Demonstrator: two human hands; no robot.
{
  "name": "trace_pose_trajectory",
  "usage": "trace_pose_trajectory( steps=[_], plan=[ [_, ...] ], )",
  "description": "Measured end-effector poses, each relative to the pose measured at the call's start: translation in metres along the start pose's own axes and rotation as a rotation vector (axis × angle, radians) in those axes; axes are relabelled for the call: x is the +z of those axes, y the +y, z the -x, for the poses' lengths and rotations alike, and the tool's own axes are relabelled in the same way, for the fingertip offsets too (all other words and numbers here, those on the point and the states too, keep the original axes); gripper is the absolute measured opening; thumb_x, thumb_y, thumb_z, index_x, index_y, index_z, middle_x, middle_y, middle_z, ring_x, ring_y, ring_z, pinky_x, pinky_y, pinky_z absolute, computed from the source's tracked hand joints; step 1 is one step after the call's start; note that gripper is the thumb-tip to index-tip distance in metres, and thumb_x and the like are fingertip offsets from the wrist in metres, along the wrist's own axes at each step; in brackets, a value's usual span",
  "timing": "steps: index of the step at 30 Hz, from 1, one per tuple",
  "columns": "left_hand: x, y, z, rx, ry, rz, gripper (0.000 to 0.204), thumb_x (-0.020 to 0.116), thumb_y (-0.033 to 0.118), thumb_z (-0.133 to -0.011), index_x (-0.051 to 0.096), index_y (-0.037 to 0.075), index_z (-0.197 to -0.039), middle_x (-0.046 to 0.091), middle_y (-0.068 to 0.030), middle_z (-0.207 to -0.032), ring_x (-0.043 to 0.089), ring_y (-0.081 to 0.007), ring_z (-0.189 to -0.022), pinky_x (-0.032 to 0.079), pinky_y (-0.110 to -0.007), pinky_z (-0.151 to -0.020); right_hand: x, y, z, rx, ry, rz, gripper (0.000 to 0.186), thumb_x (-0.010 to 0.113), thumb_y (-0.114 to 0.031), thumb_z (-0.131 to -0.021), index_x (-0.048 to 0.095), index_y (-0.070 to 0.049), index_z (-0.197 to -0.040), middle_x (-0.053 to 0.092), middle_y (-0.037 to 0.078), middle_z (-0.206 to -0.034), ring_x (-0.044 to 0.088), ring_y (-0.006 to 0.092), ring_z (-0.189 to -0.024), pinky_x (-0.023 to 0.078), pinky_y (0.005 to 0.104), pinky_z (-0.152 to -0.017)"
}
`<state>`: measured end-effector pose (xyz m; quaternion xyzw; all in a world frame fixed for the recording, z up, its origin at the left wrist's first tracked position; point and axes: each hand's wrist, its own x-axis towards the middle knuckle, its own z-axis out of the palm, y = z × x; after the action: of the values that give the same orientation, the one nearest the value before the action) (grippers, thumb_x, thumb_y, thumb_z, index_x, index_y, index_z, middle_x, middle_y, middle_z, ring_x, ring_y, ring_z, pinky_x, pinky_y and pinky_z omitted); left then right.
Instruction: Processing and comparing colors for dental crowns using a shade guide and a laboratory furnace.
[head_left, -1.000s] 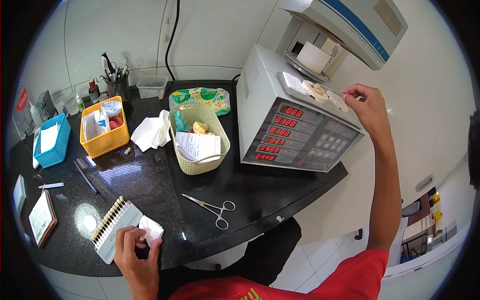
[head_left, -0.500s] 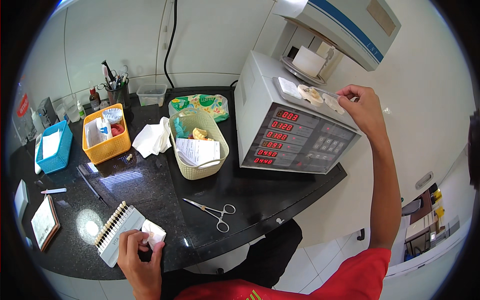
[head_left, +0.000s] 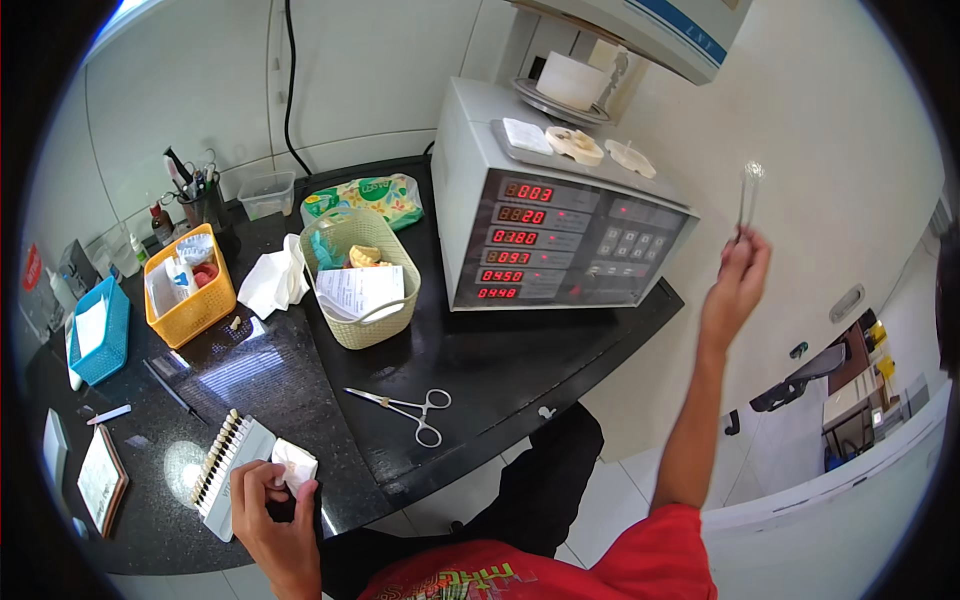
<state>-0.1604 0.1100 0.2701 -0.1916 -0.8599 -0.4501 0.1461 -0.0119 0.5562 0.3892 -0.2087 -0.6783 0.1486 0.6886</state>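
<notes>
My left hand [head_left: 272, 520] is closed, pinching a folded white tissue [head_left: 295, 465] near the counter's front edge. Beside it lies a grey tooth shade guide [head_left: 238, 475] with a row of tooth-shaped tabs. Off to the right, clear of the counter, my right hand [head_left: 738, 285] is raised and grips what look like thin metal tweezers [head_left: 743, 208], their two prongs pointing up. A bright glint on the wall behind hides the tips. Left of that hand, two cream, plaster-like pieces [head_left: 575, 146] [head_left: 630, 158] and a white pad [head_left: 527, 136] rest on top of the furnace [head_left: 470, 210].
Locking forceps [head_left: 405, 408] lie on the black counter [head_left: 460, 370]. Behind them stands a cream basket [head_left: 365, 330] with papers and a dental model. An orange basket [head_left: 195, 318], a blue basket [head_left: 100, 345] and tissues [head_left: 272, 280] are farther left. The furnace's raised head [head_left: 640, 30] overhangs its platform.
My right hand has left the plaster-like piece on the furnace, moving down and outward with the tweezers upright. My left hand stays on the tissue. The whole view has shifted.
</notes>
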Motion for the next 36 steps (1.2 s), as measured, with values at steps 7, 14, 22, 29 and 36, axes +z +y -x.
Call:
trace_pose_trajectory(
  steps=[7,14,22,29,36],
  plan=[
    [0.002,0.0,0.001,-0.005,0.01,-0.037,0.036,0.077,-0.012,-0.066,0.055,-0.001,-0.093,0.055,-0.0081,-0.094,0.051,-0.0146,-0.069,0.044,-0.027,-0.065,0.02,0.078,0.079,0.106,-0.183,0.211,0.04,0.059,0.002,-0.086,0.067,-0.007,-0.124,0.066,0.009,-0.074,0.059,0.0117,-0.064,0.049,0.0284,-0.064],
    [0.006,0.002,0.002,-0.011,0.044,-0.066,0.036,0.081,-0.007,-0.066,0.057,-0.001,-0.092,0.056,-0.0089,-0.095,0.052,-0.016,-0.069,0.044,-0.028,-0.064,0.029,0.097,0.082,-0.02,-0.185,0.28,0.056,0.056,0.008,-0.077,0.066,-0.012,-0.129,0.068,0.018,-0.08,0.063,0.0223,-0.062,0.05,0.0299,-0.065],
    [0.001,0.008,0.006,0.001,0.059,-0.081,0.036,0.081,-0.007,-0.065,0.058,-0.001,-0.092,0.056,-0.0086,-0.093,0.052,-0.0165,-0.068,0.044,-0.028,-0.064,0.013,0.07,0.082,0.183,-0.373,0.175,0.045,0.064,0.002,-0.085,0.066,-0.011,-0.128,0.045,0.005,-0.059,0.048,0.0116,-0.054,0.044,0.0259,-0.058],
    [0.006,0.003,-0.002,0.025,0.06,-0.072,0.033,0.085,0.003,-0.068,0.063,0.002,-0.092,0.06,-0.0069,-0.091,0.055,-0.0155,-0.068,0.047,-0.027,-0.064,0.005,-0.013,0.117,0.421,-0.907,-0.333,0.025,0.064,-0.007,-0.094,0.05,-0.005,-0.115,0.049,-0.001,-0.094,0.046,0.007,-0.083,0.04,0.0215,-0.075],
    [0.0,-0.007,0.0,0.059,0.061,-0.072,0.036,0.087,0.008,-0.067,0.066,0.003,-0.095,0.064,-0.0062,-0.097,0.058,-0.0142,-0.071,0.05,-0.027,-0.065,0.033,-0.025,0.15,0.111,-1.062,0.034,0.023,0.058,-0.02,-0.101,0.062,0.001,-0.109,0.053,0.005,-0.1,0.054,0.0142,-0.089,0.043,0.0254,-0.08]
  ],
)
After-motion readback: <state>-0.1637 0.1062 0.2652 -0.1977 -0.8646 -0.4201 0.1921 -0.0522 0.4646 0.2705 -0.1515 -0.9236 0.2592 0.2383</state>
